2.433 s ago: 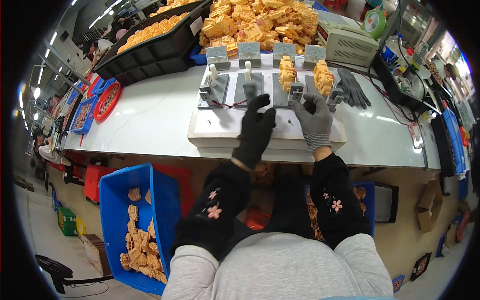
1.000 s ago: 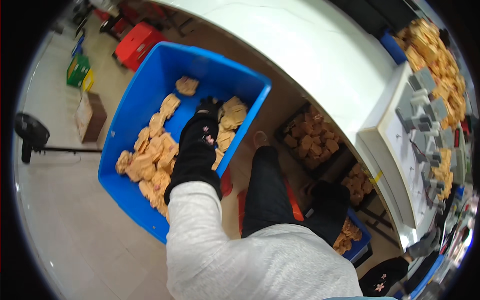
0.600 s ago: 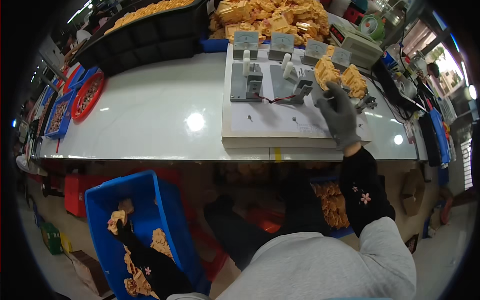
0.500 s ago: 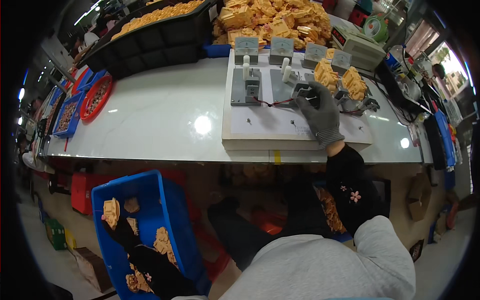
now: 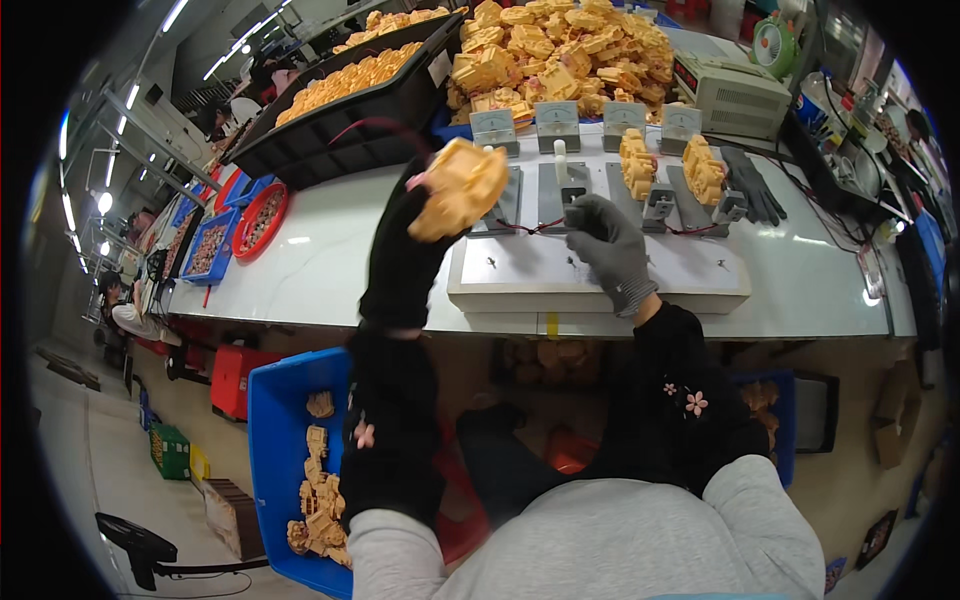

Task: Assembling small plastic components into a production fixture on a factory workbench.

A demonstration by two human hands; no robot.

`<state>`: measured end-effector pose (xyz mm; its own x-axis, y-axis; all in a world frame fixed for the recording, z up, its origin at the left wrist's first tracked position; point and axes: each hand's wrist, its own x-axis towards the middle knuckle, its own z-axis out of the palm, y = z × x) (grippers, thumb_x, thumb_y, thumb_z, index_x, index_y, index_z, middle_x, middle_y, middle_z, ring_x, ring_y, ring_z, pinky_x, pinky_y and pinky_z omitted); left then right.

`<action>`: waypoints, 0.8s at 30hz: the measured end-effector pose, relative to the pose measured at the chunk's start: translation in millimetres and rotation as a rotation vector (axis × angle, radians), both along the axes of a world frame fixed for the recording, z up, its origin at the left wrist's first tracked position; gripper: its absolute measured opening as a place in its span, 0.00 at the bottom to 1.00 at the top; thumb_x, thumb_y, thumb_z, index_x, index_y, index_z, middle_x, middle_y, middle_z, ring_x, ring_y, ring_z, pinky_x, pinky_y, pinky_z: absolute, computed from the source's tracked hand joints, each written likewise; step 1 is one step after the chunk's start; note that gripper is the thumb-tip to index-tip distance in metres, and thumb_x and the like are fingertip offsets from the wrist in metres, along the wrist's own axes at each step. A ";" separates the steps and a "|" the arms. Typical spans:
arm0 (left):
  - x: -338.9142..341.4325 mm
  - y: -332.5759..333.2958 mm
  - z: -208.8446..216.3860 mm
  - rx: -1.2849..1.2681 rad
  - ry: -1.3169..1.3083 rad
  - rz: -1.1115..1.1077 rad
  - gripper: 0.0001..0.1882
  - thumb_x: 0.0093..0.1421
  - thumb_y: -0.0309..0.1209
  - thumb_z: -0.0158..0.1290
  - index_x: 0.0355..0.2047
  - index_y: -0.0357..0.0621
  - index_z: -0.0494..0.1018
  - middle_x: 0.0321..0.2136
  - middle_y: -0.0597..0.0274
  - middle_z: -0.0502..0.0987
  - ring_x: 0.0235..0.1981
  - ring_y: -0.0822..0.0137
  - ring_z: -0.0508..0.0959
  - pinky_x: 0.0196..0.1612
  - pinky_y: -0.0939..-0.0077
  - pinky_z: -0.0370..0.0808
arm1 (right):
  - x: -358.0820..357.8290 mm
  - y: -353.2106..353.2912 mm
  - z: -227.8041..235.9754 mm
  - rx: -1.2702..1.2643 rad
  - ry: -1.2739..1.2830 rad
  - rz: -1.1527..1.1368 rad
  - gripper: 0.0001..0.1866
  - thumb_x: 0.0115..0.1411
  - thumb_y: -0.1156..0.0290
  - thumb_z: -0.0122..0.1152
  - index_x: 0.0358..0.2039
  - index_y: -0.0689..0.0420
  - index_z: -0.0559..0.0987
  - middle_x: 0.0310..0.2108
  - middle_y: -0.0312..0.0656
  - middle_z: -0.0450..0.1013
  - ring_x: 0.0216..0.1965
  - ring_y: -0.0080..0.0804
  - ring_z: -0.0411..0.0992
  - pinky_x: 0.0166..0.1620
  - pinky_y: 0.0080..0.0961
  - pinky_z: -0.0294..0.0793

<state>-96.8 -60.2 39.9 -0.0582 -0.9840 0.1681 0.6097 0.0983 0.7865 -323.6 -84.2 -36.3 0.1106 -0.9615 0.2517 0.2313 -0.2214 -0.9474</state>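
So the biggest thing here is the white desk (image 5: 330,270), running right across in front of the person. At its back left there's a long black crate (image 5: 400,110) full of yellow parts, and below the desk edge on the left a blue bin (image 5: 285,395) with more of them lying inside. Back of the desk, just right of the crate, a big loose heap (image 5: 570,55) of the same stuff.

Next down is the thick white board (image 5: 520,262) near the front edge, then a beige box (image 5: 740,95) behind it on the right. A red tray (image 5: 284,208) of small bits is well off to the left.

Hands: the left hand (image 5: 408,220), black glove, is up over the desk with its grip closed on a yellow part (image 5: 465,190) — held in the air, left of the board and blurry. The right hand (image 5: 612,245), grey glove, is over the board with fingers bent in narrow, right by the second stand (image 5: 549,195) from the left. Can't tell if it's pinching anything.

Two more parts sit upright on the right-hand stands, and a spare grey glove (image 5: 752,185) lies beside them. Four little gauges (image 5: 558,127) line the back — then a white peg (image 5: 561,160) and thin wires (image 5: 535,228).
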 end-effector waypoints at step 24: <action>-101.1 -64.4 -48.7 -1.019 -1.695 0.858 0.14 0.54 0.35 0.46 0.39 0.43 0.70 0.46 0.49 0.67 0.50 0.55 0.66 0.47 0.53 0.66 | -16.4 -25.7 -31.0 -0.379 0.354 -0.260 0.21 0.50 0.72 0.59 0.46 0.64 0.70 0.38 0.42 0.71 0.37 0.28 0.69 0.39 0.20 0.70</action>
